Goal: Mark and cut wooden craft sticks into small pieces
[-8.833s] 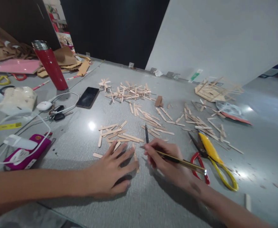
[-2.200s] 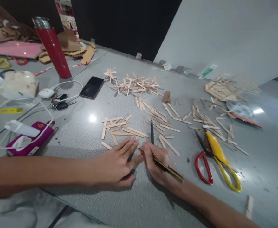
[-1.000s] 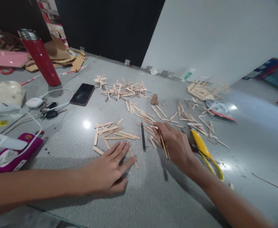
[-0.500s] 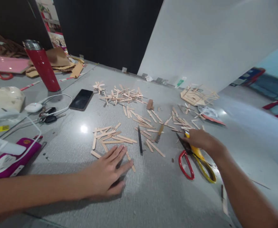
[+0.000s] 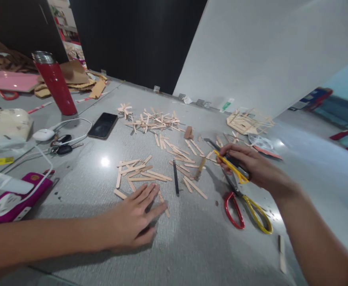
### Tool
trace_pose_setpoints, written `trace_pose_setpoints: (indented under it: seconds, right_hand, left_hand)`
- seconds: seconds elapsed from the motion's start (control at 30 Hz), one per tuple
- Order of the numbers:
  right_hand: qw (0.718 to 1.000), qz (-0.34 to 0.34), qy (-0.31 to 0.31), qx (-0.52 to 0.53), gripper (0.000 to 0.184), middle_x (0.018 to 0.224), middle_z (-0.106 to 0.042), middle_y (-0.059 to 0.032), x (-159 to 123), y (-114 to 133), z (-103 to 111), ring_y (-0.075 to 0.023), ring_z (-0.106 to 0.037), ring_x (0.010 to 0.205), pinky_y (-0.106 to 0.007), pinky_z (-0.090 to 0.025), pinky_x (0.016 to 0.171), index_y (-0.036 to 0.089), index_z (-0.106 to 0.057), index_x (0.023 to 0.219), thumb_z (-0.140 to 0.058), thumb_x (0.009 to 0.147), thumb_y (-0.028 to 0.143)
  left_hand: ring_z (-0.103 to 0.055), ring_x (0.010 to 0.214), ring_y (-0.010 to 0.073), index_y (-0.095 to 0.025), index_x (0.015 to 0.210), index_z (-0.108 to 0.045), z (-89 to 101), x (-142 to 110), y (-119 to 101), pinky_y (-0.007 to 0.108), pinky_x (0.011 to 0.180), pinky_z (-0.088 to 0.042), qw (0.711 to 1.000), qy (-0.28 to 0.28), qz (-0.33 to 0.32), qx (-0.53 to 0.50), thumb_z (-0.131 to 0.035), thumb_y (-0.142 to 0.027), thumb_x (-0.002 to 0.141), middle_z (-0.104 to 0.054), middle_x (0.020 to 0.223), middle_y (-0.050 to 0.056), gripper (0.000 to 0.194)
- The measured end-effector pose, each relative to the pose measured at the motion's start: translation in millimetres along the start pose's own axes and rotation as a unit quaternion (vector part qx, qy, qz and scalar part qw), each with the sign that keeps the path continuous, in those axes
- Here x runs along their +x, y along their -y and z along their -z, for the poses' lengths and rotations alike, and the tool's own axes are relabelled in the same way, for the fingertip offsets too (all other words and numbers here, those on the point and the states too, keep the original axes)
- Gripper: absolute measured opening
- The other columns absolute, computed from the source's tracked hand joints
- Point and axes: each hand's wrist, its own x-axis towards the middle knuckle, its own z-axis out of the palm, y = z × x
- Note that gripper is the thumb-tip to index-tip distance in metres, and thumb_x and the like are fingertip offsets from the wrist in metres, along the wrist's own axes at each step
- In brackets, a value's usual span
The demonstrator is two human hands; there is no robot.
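My left hand (image 5: pixel 136 216) lies on the grey table with its fingers spread, touching a thin wooden craft stick (image 5: pixel 164 204). Just beyond it is a loose group of craft sticks (image 5: pixel 138 171). My right hand (image 5: pixel 251 161) is closed around a yellow and black utility knife (image 5: pixel 236 169), whose blade points up and to the left over the table. Below that hand rests a pair of scissors (image 5: pixel 235 212), with one red and one yellow handle. A dark pen (image 5: pixel 175 176) and a small brush-like piece with a yellowish handle (image 5: pixel 200 167) lie between my hands.
Farther back are a heap of craft sticks (image 5: pixel 154 120), a wooden stick frame (image 5: pixel 248 121) and a phone (image 5: pixel 103 126). Left stand a red flask (image 5: pixel 56 85), keys (image 5: pixel 63 147), a white mouse-like device (image 5: pixel 43 134) and a purple pouch (image 5: pixel 35 186). One stick (image 5: pixel 282 254) lies near right.
My right hand has lifted the utility knife off the spot by the scissors and moved it slightly up and left. The scissors stay on the table. My left hand has not moved.
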Motion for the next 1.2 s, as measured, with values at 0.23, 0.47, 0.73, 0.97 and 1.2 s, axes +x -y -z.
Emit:
trace_pose_setpoints:
  seconds: [0.23, 0.47, 0.73, 0.97, 1.2]
  right_hand:
    - [0.926, -0.066, 0.069, 0.366, 0.036, 0.074, -0.058, 0.0029, -17, 42, -34, -0.0133, -0.044, 0.045, -0.029, -0.039, 0.042, 0.030, -0.057, 0.102, -0.075, 0.078, 0.050]
    - [0.911, -0.084, 0.054, 0.399, 0.042, 0.064, -0.065, 0.0017, -51, 80, -91, -0.0135, -0.054, 0.045, -0.026, -0.044, 0.041, 0.022, -0.072, 0.117, -0.062, 0.099, 0.059]
    - [0.963, -0.031, 0.051, 0.265, 0.020, 0.067, -0.066, 0.0013, -82, 80, -118, -0.0129, -0.057, 0.049, -0.024, -0.045, 0.044, 0.023, -0.073, 0.103, -0.073, 0.098, 0.042]
    - [0.931, -0.071, 0.077, 0.349, 0.025, 0.065, -0.068, 0.0008, -88, 81, -139, -0.0159, -0.063, 0.047, -0.026, -0.051, 0.044, 0.024, -0.064, 0.098, -0.065, 0.101, 0.049]
    - [0.958, 0.020, 0.066, 0.277, 0.021, 0.059, -0.063, 0.0025, -85, 87, -138, -0.0163, -0.058, 0.045, -0.028, -0.046, 0.042, 0.027, -0.057, 0.085, -0.066, 0.098, 0.040]
  left_hand:
    - [-0.033, 0.156, 0.0460, -0.012, 0.155, -0.046, -0.5, -1, -1, 0.059, 0.124, -0.035, 1.000, 0.003, 0.028, -0.012, -0.057, -0.042, 0.101, -0.038, 0.166, 0.028, 0.063]
    - [-0.026, 0.158, 0.0487, -0.012, 0.156, -0.043, -2.2, -2, -2, 0.063, 0.126, -0.026, 0.998, -0.013, 0.042, -0.036, -0.058, -0.040, 0.100, -0.026, 0.171, 0.029, 0.065]
    - [-0.025, 0.159, 0.0475, -0.010, 0.159, -0.037, -5.6, -4, 0, 0.061, 0.129, -0.021, 0.999, -0.011, 0.033, -0.036, -0.056, -0.044, 0.101, -0.025, 0.170, 0.031, 0.070]
    - [-0.025, 0.160, 0.0448, -0.010, 0.161, -0.036, -6.7, -4, 0, 0.061, 0.130, -0.018, 0.999, -0.016, 0.031, -0.033, -0.058, -0.043, 0.100, -0.027, 0.171, 0.028, 0.073]
    - [-0.026, 0.159, 0.0454, -0.013, 0.163, -0.036, -0.5, -1, -1, 0.063, 0.129, -0.019, 0.999, -0.002, 0.032, -0.040, -0.057, -0.044, 0.101, -0.026, 0.171, 0.028, 0.072]
